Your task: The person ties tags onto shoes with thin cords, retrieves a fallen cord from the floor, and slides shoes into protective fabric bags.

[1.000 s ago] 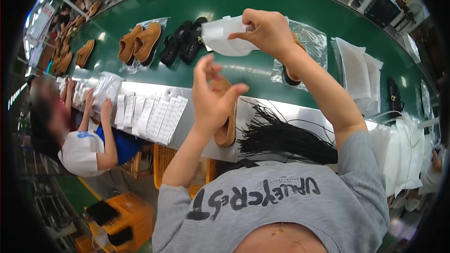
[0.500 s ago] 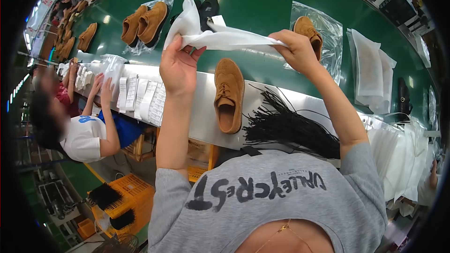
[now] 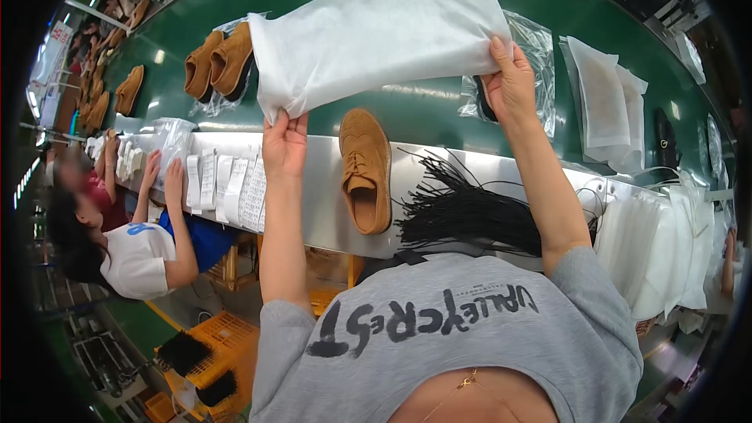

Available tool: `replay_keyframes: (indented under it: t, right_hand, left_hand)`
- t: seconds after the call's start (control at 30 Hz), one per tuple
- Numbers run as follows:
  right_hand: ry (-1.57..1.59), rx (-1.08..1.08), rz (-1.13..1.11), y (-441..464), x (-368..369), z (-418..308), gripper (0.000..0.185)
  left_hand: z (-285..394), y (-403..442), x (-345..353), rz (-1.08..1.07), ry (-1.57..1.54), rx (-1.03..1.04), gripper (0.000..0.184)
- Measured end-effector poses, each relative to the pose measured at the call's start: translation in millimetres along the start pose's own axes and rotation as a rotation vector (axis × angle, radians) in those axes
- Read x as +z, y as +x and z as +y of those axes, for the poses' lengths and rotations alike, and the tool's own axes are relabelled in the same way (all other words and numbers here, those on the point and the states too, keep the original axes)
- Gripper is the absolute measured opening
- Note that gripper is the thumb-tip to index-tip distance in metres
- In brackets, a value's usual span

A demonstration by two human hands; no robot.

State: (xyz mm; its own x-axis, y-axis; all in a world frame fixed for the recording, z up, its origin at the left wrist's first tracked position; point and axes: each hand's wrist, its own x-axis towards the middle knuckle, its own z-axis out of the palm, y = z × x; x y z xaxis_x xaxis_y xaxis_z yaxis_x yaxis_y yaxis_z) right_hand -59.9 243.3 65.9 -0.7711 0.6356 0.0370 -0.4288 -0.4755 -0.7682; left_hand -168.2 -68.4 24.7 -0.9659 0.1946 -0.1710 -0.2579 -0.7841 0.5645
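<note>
A white cloth-like bag [image 3: 384,27] is stretched out above the green surface between my two hands. My left hand [image 3: 284,141] pinches its lower left corner, and my right hand [image 3: 511,82] grips its right end. Below it, a brown suede lace-up shoe [image 3: 366,172] lies on the metal ledge [image 3: 313,219], toe pointing away from me. A bundle of black cords [image 3: 470,211] rests just right of the shoe. Behind my right hand, clear plastic [image 3: 536,63] shows with part of a shoe, mostly hidden.
Brown shoes on plastic [image 3: 219,63] and a single one [image 3: 129,90] stand on the green table [image 3: 415,121]. Printed label strips [image 3: 227,184] lie left. White bags [image 3: 603,110] lie right, more [image 3: 658,243] hang nearby. A co-worker [image 3: 129,251] handles plastic at left; orange crates [image 3: 223,345] stand below.
The white bag has gone from folded, then twisted, to spread wide and raised. My left hand has come up from over the shoe and taken hold of the bag's left part.
</note>
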Motion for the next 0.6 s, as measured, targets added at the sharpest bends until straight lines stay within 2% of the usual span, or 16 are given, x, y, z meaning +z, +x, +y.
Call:
replay_keyframes:
  t: [0.07,0.23,0.3,0.33,0.37,0.4,0.47,0.5,0.53,0.57,0.6]
  right_hand:
    - [0.092,0.046,0.023,3.4,3.5,4.5,0.025]
    - [-0.002,-0.02,0.033,21.1,-16.2,7.5,0.027]
    - [-0.315,0.049,0.095,24.0,-18.8,8.3,0.035]
    - [-0.886,-0.066,0.135,27.1,-16.5,6.8,0.046]
    - [-1.109,-0.263,0.148,30.9,-15.6,6.1,0.053]
    - [-1.33,-0.47,0.163,37.0,-15.3,3.6,0.059]
    - [-1.317,-0.977,-0.186,37.3,26.6,-18.6,0.066]
    - [-1.274,-1.038,-0.306,28.2,55.1,-30.2,0.069]
    - [-1.32,-1.216,-0.442,28.3,76.3,-36.9,0.053]
    - [-1.346,-1.56,-0.601,30.0,96.0,-33.5,0.047]
    - [-1.809,-1.943,-0.474,34.7,105.7,-34.6,0.056]
  left_hand:
    - [-4.5,6.0,-16.5,0.012,0.084,-0.026,0.033]
    - [-6.8,2.5,6.8,0.101,0.16,-0.017,0.028]
    - [-8.0,3.2,19.4,0.086,0.224,0.002,0.026]
    - [-9.6,4.8,24.0,-0.017,0.296,0.097,0.022]
    - [-10.5,6.6,29.1,-0.125,0.367,0.191,0.019]
    - [-11.2,9.0,35.3,-0.136,0.364,0.183,0.019]
    - [-14.2,7.7,44.9,-0.312,0.655,0.273,0.015]
    - [-15.4,5.9,53.9,-0.326,0.656,0.248,0.015]
    - [-14.9,4.3,66.1,-0.506,0.808,0.384,0.017]
    - [-13.4,2.7,77.3,-0.687,0.952,0.53,0.019]
    - [-10.9,-0.6,84.8,-0.706,1.071,0.528,0.027]
